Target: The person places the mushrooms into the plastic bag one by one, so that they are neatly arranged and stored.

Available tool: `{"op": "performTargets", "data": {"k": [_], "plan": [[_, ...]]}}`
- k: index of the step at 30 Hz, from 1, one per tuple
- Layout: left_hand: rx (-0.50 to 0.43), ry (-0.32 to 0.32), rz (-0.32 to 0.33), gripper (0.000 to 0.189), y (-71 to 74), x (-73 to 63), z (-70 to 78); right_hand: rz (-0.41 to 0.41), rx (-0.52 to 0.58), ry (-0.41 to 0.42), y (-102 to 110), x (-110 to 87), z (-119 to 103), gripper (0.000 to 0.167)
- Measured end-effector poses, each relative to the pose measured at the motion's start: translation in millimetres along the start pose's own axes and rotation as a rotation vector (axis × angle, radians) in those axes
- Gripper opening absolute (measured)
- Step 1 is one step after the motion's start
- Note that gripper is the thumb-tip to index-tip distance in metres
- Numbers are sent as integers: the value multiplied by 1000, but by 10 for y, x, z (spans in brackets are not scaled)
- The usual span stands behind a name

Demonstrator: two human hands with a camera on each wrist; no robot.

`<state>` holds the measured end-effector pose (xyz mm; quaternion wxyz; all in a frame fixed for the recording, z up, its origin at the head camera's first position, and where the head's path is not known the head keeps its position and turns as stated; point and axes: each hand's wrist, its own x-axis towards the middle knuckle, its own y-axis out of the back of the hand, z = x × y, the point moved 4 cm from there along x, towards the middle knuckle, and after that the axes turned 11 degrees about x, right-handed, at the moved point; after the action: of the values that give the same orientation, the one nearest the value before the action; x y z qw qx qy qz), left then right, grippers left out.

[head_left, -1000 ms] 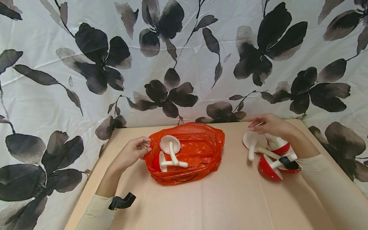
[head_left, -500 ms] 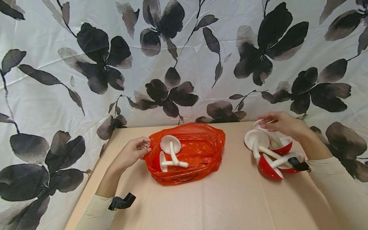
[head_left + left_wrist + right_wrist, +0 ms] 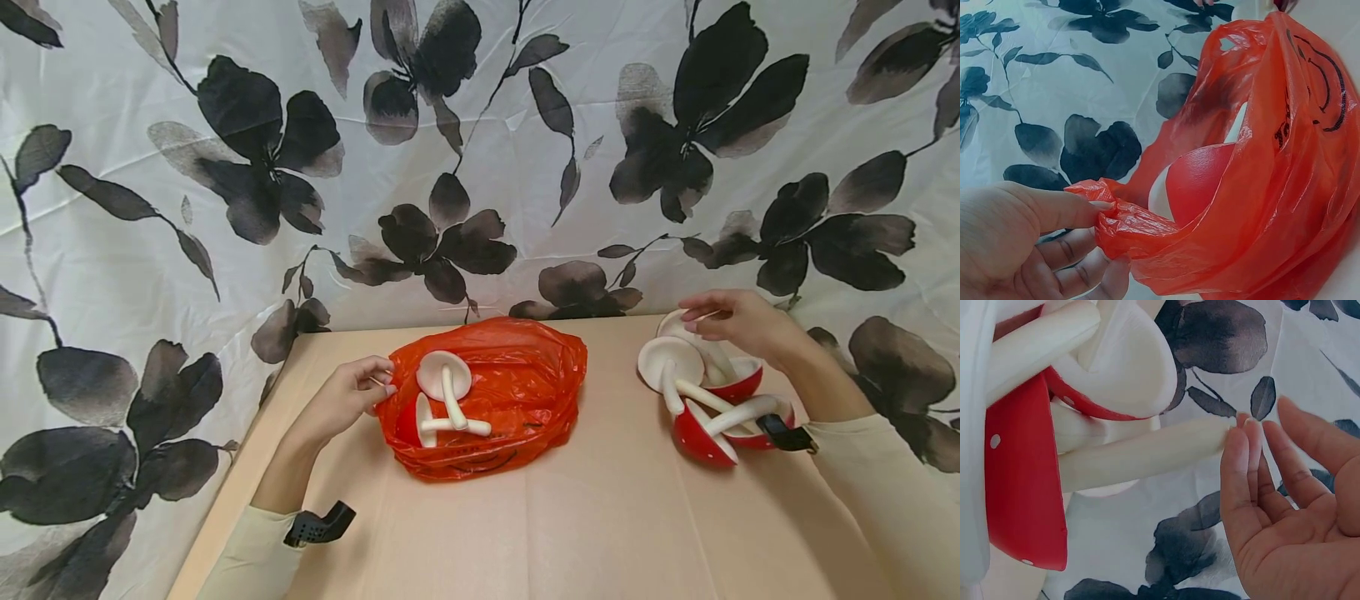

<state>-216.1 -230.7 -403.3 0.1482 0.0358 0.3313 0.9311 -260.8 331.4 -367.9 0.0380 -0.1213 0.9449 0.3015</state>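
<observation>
My left hand [image 3: 347, 398] pinches the left edge of a red plastic bag [image 3: 525, 375] between thumb and fingers; the left wrist view shows the bunched film in its grip. Inside the bag's mouth lie toy mushrooms [image 3: 454, 392] with white stems and red caps. At the right, several more such mushrooms [image 3: 670, 363] form a pile, caps turned various ways. My right hand [image 3: 742, 323] hovers over the back of that pile. In the right wrist view its thumb stands apart from the loosely bent fingers, and one stem [image 3: 1154, 453] ends at the fingertips; contact is uncertain.
The light wooden table [image 3: 480, 542] carries the bag and the pile. Behind it hangs a white cloth [image 3: 315, 42] printed with dark flowers. A black wrist camera [image 3: 321, 523] sits on the left forearm, another [image 3: 785, 433] on the right.
My right hand has drawn back to the right, and a white cap at the rear of the pile now shows beneath its fingers. The left hand and bag stay put.
</observation>
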Motion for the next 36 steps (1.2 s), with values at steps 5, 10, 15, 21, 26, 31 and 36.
{"op": "performTargets", "data": {"k": [5,10,15,21,26,31,36], "plan": [[2,3,-1,22,-8,11,-8,-30,-29,1,-92,-27,-20,55],[6,2,1,22,-8,5,-10,-67,5,7,-181,-64,-28,49],[8,5,2,22,-8,-2,-28,-101,81,64,-236,-100,-48,43],[-2,8,4,22,-6,-8,-37,-158,49,46,-265,-123,-61,44],[-11,11,6,23,-12,-12,-48,-255,-40,30,-325,-116,-5,46],[-13,6,8,23,-14,-15,-52,-296,-66,-25,-360,-109,70,46],[-18,1,10,23,-19,-15,-62,-347,-71,-29,-428,-102,131,48]]}}
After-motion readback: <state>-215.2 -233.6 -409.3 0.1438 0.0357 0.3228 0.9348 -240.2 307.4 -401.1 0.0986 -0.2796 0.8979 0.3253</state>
